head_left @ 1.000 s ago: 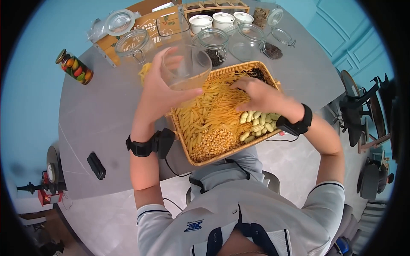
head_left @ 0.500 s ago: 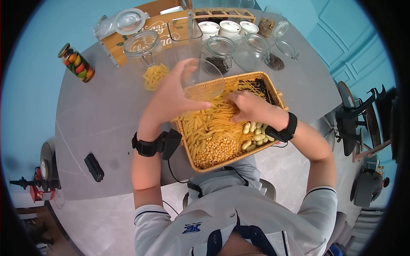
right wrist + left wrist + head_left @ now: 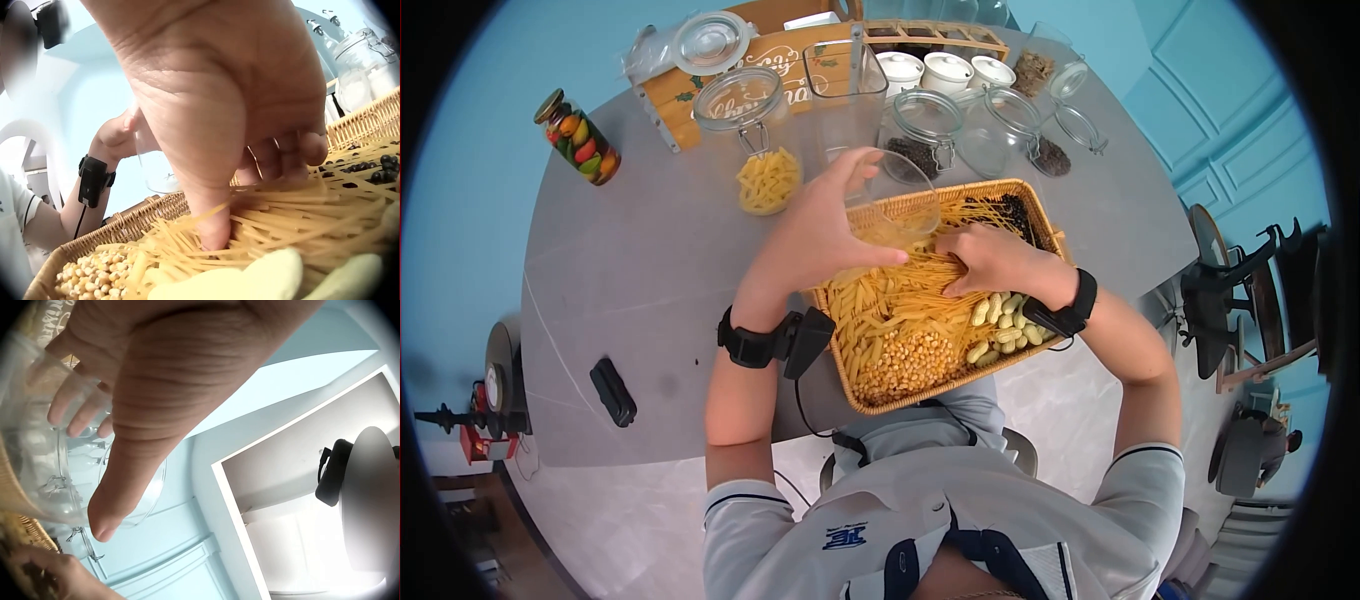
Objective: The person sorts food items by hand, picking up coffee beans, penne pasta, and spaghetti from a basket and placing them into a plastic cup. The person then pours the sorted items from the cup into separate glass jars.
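My left hand [image 3: 815, 228] grips a clear, wide-mouthed container [image 3: 912, 205], tilted above the left part of a wicker basket [image 3: 1002, 183]. Fingers and thumb wrap its sides; nothing shows inside it. Down in the basket, my right hand [image 3: 995, 258] grips long dry spaghetti [image 3: 935, 285]. The right wrist view has the thumb pushed among the strands [image 3: 275, 219] and the fingers curled opposite, their tips hidden. Around the spaghetti lie penne [image 3: 862, 325], corn kernels [image 3: 910, 362], peanuts [image 3: 1002, 328] and black beans [image 3: 1022, 215].
Behind the basket stand a clip-top jar of penne [image 3: 768, 180], a tall clear square container [image 3: 845, 95], other glass jars [image 3: 995, 130] and white lidded pots [image 3: 947, 72]. A jar of colourful pieces [image 3: 578, 140] is far left; a black case [image 3: 613, 390] lies front left.
The right hand has lowered into the spaghetti and its fingers have closed on strands. The left hand still holds the clear container, shifted slightly right and closer to the body in view.
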Action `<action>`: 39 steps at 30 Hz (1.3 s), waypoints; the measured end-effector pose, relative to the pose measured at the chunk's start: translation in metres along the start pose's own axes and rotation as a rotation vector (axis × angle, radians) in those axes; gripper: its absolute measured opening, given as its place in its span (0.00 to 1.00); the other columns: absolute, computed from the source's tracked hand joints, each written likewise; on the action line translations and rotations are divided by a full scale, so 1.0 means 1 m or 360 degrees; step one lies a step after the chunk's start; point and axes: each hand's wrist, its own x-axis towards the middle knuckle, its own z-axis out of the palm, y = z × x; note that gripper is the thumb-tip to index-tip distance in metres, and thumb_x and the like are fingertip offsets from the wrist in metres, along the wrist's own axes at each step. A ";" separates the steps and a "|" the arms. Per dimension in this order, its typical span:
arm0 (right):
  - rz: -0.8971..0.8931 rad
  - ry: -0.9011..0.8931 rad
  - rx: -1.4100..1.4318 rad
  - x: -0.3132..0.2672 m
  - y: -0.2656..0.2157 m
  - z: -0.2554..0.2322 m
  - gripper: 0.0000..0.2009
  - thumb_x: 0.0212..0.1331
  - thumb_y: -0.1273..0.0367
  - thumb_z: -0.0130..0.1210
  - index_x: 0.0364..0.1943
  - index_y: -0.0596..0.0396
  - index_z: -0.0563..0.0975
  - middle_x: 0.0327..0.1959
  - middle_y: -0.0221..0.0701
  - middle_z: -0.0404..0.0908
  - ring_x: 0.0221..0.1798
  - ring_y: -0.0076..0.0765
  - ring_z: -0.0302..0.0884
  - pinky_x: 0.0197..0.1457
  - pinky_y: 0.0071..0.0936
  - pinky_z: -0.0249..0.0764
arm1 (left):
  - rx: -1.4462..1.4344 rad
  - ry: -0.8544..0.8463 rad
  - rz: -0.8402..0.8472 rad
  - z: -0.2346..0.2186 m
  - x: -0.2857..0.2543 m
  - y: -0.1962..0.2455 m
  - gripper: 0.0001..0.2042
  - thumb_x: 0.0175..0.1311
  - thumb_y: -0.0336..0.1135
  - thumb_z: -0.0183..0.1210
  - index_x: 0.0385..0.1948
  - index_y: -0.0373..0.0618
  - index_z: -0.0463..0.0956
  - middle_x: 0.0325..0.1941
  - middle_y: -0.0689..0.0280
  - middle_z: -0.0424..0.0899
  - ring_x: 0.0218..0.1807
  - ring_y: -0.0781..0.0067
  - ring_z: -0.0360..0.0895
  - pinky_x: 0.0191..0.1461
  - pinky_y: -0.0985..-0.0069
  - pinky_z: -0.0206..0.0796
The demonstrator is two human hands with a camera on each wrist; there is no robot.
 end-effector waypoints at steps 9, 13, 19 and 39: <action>-0.0109 0.0085 -0.0030 -0.009 0.002 0.003 0.24 0.43 0.63 0.69 0.44 0.63 0.79 0.42 0.45 0.84 0.45 0.54 0.82 0.46 0.45 0.77 | 0.0008 0.0016 0.0054 0.001 0.000 -0.004 0.49 0.38 0.43 0.80 0.68 0.44 0.63 0.62 0.49 0.77 0.67 0.55 0.73 0.67 0.63 0.66; -0.0154 0.0112 -0.0144 -0.012 0.002 0.005 0.24 0.44 0.63 0.69 0.44 0.63 0.78 0.42 0.45 0.83 0.44 0.54 0.82 0.46 0.44 0.78 | -0.0021 -0.0012 0.0001 0.002 0.000 -0.003 0.50 0.38 0.42 0.80 0.69 0.43 0.62 0.63 0.51 0.78 0.68 0.59 0.72 0.68 0.64 0.64; -0.0213 0.0061 -0.0070 -0.008 0.013 0.003 0.21 0.44 0.62 0.68 0.41 0.61 0.80 0.37 0.44 0.83 0.40 0.54 0.83 0.43 0.43 0.78 | 0.0073 0.0021 0.0098 0.003 0.002 -0.009 0.50 0.38 0.45 0.80 0.67 0.44 0.62 0.62 0.47 0.78 0.65 0.49 0.75 0.65 0.60 0.68; -0.0204 0.0349 0.0317 -0.010 0.034 -0.011 0.18 0.44 0.67 0.70 0.16 0.64 0.71 0.13 0.43 0.64 0.18 0.45 0.59 0.25 0.35 0.62 | 0.0086 -0.0001 0.0022 0.002 0.001 -0.011 0.50 0.39 0.45 0.80 0.69 0.44 0.61 0.63 0.48 0.77 0.67 0.51 0.73 0.66 0.61 0.67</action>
